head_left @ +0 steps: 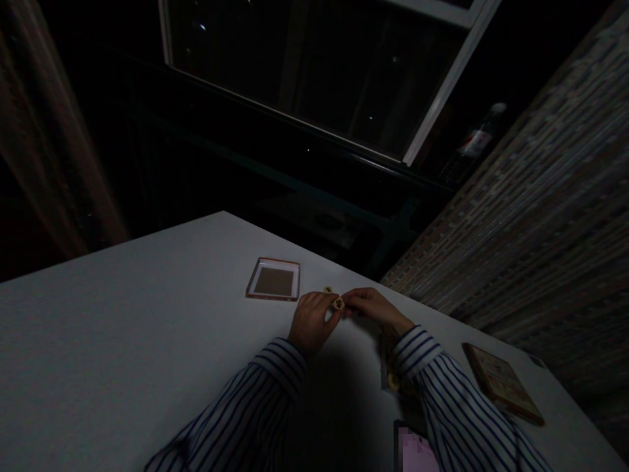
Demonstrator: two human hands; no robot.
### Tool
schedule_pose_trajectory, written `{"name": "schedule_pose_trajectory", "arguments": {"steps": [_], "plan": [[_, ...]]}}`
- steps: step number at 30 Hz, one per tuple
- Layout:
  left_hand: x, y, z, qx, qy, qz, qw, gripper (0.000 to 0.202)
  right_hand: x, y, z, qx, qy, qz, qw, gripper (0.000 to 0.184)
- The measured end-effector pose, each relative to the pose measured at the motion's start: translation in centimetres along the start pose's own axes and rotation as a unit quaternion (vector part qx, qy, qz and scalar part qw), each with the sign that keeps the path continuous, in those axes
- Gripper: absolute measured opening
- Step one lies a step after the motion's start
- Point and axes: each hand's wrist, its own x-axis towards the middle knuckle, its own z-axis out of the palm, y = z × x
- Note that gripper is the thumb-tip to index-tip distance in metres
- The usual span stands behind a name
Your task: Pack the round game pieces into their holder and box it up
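A round, pale Chinese chess piece (339,303) with a dark character is pinched between the thumb and index finger of my left hand (313,321). My right hand (371,306) meets it from the other side, its fingertips closed at the piece's right edge. Just beyond my fingers, a second chess piece (328,289) lies on the white table. Partly hidden under my right forearm is an open container (384,367) with several similar round pieces in it.
A shallow square lid or tray (295,280) lies left of my hands on the table (147,328). To the right rests a flat patterned box (504,380). A pink object (417,452) shows at the bottom edge. Behind stand a bottle (474,141) and a curtain (531,170).
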Motion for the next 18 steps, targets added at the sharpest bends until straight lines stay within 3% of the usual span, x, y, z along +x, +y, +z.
{"name": "schedule_pose_trajectory", "arguments": {"steps": [11,18], "plan": [[0.0,0.4,-0.1,0.004,0.02,-0.01,1.0,0.018,-1.7,-0.5,-1.1,-0.01,0.079,-0.012,0.997,0.026],[-0.2,1.6,0.2,0.0,0.013,0.037,0.999,0.018,-3.4,0.3,-2.5,-0.056,0.106,-0.083,0.989,0.022]]}}
